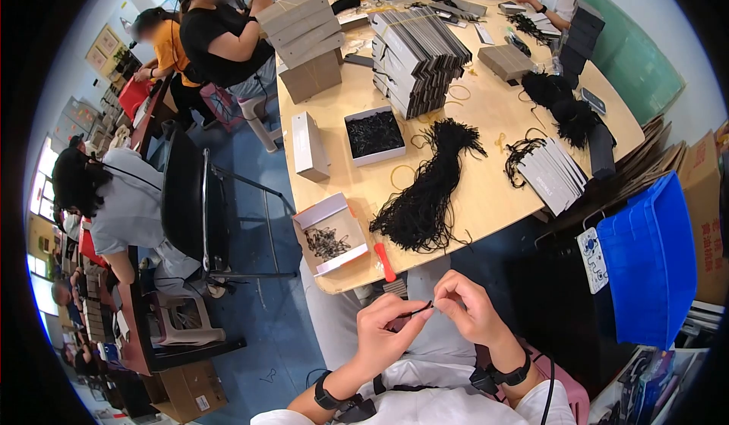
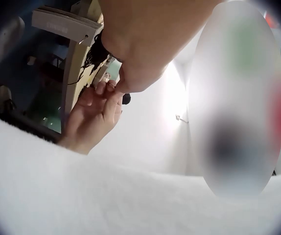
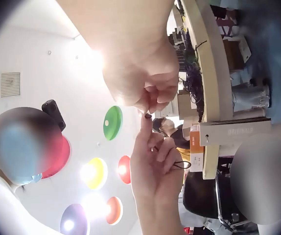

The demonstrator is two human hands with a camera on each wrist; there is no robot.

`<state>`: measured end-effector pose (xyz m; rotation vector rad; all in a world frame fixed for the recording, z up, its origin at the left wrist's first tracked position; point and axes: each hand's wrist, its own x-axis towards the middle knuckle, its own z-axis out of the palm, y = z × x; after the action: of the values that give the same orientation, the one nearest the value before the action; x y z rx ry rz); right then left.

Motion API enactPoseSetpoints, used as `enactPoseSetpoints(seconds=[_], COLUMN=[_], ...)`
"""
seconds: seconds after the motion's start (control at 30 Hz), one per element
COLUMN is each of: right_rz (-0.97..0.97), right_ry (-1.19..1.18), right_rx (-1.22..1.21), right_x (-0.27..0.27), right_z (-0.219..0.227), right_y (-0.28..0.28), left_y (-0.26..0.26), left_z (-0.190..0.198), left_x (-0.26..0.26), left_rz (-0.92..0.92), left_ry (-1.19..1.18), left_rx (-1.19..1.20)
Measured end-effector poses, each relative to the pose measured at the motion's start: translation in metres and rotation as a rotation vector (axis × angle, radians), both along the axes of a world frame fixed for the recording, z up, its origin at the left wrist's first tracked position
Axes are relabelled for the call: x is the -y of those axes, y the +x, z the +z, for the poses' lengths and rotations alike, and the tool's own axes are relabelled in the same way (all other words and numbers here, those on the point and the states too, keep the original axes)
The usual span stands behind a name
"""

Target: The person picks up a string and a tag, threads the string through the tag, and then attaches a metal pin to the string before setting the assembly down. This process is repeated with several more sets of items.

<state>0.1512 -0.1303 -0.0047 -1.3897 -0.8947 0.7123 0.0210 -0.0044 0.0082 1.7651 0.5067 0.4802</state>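
Note:
Close above the lap, in the head view, my left hand point(image 1: 387, 326) pinches a short black cord point(image 1: 416, 313) between thumb and fingers. My right hand point(image 1: 469, 311) meets it fingertip to fingertip and pinches the cord's end. From the right wrist, a thin black cord loop point(image 3: 182, 165) sticks out past the left hand point(image 3: 155, 166), below the right hand point(image 3: 140, 78). In the left wrist view the fingers cover the pinched spot. Just beyond the hands, at the table edge, lie a red-handled tool point(image 1: 384, 262) and an open box point(image 1: 322, 211) of small dark loops.
A thick bundle of black cords point(image 1: 429, 186) lies on the table point(image 1: 493, 216). Behind it are a white box point(image 1: 380, 157) of black pieces and a tall stack of grey cards point(image 1: 414, 64). White tags point(image 1: 553, 174) lie right; a blue bin point(image 1: 649, 266) stands beside the table.

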Motion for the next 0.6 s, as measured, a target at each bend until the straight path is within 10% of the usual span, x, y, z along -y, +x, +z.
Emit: enactPoseSetpoints(seconds=[0.1, 0.17, 0.27, 0.5, 0.6], right_rz=[0.033, 0.045, 0.092, 0.121, 0.075], right_ry=[-0.006, -0.001, -0.012, -0.002, -0.006], right_rx=[0.013, 0.003, -0.082, -0.227, -0.151], right_x=[0.0, 0.001, 0.0, 0.002, 0.002], right_z=[-0.001, 0.001, 0.007, 0.012, 0.014], right_y=[0.0, 0.0, -0.002, -0.012, -0.009], left_y=[0.001, -0.001, -0.001, -0.006, -0.007], left_z=[-0.002, -0.008, -0.012, -0.008, -0.007], left_x=[-0.002, -0.001, -0.008, -0.005, -0.002], left_rz=[-0.1, -0.154, -0.247, -0.311, -0.155], left_ry=[-0.014, -0.64, -0.887, -1.107, -0.857], left_rx=[-0.066, -0.057, 0.027, 0.128, 0.115])
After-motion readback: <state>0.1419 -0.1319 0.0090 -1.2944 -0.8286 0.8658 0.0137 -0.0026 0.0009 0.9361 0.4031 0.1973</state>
